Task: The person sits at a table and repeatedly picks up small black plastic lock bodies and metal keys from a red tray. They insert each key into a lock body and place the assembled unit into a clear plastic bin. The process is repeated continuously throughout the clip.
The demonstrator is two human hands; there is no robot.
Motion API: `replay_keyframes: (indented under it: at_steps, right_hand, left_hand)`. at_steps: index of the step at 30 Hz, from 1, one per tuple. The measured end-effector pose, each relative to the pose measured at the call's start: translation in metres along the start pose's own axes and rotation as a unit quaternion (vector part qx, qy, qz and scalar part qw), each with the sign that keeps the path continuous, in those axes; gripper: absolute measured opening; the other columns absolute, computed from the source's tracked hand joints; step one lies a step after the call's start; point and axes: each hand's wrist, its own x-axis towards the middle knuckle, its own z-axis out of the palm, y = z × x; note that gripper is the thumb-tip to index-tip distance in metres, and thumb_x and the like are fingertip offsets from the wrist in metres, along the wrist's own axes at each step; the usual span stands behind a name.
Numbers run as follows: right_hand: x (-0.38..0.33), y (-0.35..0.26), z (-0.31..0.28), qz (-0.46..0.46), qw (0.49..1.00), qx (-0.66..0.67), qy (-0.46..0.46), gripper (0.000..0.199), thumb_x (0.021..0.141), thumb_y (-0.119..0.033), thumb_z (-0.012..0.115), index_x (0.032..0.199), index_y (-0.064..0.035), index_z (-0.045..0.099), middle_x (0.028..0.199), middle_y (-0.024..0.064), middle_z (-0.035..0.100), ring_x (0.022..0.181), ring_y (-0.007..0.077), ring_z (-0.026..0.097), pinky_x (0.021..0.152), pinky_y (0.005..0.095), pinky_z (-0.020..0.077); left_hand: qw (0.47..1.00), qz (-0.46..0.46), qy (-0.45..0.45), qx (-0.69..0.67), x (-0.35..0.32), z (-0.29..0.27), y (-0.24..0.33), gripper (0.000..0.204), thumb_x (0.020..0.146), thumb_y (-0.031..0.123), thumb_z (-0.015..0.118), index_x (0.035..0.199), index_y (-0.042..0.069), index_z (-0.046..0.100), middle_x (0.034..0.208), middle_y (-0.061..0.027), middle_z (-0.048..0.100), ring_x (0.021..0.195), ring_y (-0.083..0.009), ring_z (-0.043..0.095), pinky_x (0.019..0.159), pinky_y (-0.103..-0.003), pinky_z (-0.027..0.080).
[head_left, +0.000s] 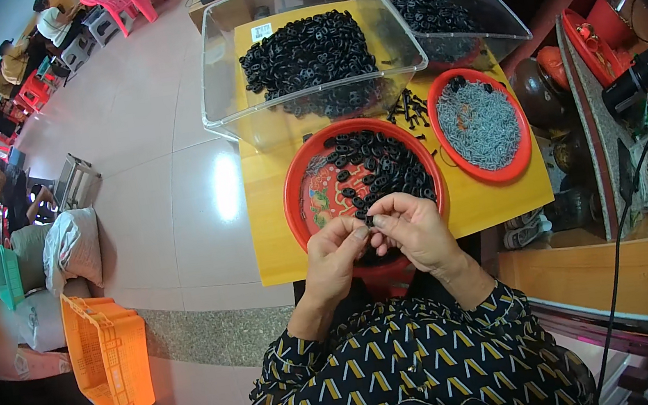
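My left hand (334, 261) and my right hand (421, 232) meet above the near side of a round red tray (291, 207). Thumb and forefinger are pinched on each. A small black plastic piece (369, 219) shows at the right fingertips; what the left fingertips grip is too small to make out. Many black oval pieces (397, 163) with holes lie in the tray, heaped toward its right side. To the right, a second red tray (528, 142) holds a pile of silvery screws (481, 126) and a few black pieces at its far edge.
A yellow board (277, 250) lies under the trays. Behind them stand two clear plastic bins (213, 94) (510, 23) of black pieces. Loose black pieces (410, 110) lie between the trays. An orange crate (110, 357) and sacks (72, 246) stand left; a black cable (618, 244) hangs right. People sit far left.
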Motion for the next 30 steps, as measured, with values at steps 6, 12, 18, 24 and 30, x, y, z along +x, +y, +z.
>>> replay_keyframes:
  at_steps: [6,12,18,24,30]
  right_hand:
    - [-0.006,0.009,-0.009,-0.042,0.989,-0.139,0.004,0.010,0.082,-0.004,0.055,0.091,0.0009,0.056,0.076,0.0024,0.057,0.062,0.0071,0.055,0.053,0.0198,0.0476]
    - [-0.012,-0.010,-0.008,0.030,0.994,-0.105,-0.010,0.011,0.081,-0.003,0.056,0.091,0.0010,0.056,0.075,0.0022,0.057,0.060,0.0061,0.055,0.051,0.0185,0.0478]
    - [-0.021,-0.011,-0.007,0.011,0.995,-0.098,0.022,0.012,0.081,-0.002,0.056,0.092,0.0026,0.055,0.077,0.0039,0.057,0.061,0.0074,0.057,0.052,0.0196,0.0502]
    - [-0.022,-0.008,-0.006,-0.009,0.992,-0.124,0.029,0.012,0.081,-0.002,0.056,0.092,0.0026,0.054,0.077,0.0035,0.057,0.062,0.0072,0.058,0.053,0.0200,0.0506]
    - [-0.023,-0.005,-0.004,-0.019,0.991,-0.130,0.030,0.009,0.081,-0.001,0.055,0.090,0.0015,0.054,0.076,0.0023,0.057,0.062,0.0064,0.057,0.052,0.0193,0.0492]
  left_hand:
    - [0.999,0.002,-0.012,0.042,0.001,-0.002,-0.007,0.008,0.084,0.009,0.053,0.082,0.001,0.054,0.072,0.0022,0.052,0.062,-0.0033,0.042,0.054,-0.018,0.033]
    - [0.999,-0.012,-0.029,0.042,0.000,0.001,-0.006,0.008,0.084,0.009,0.053,0.081,0.002,0.053,0.070,0.0036,0.049,0.062,-0.0028,0.039,0.054,-0.017,0.031]
    - [0.999,0.001,-0.036,0.029,0.000,0.002,-0.011,0.008,0.085,0.008,0.052,0.081,0.002,0.053,0.070,0.0039,0.049,0.062,-0.0027,0.039,0.055,-0.017,0.031]
    - [0.999,0.007,-0.037,0.040,-0.001,0.000,-0.012,0.008,0.085,0.009,0.052,0.081,0.002,0.053,0.072,0.0036,0.048,0.064,-0.0034,0.039,0.056,-0.018,0.031]
    - [0.997,0.007,-0.042,0.058,-0.002,0.002,-0.009,0.007,0.085,0.007,0.051,0.081,0.001,0.053,0.075,0.0029,0.049,0.067,-0.0037,0.041,0.059,-0.018,0.034]
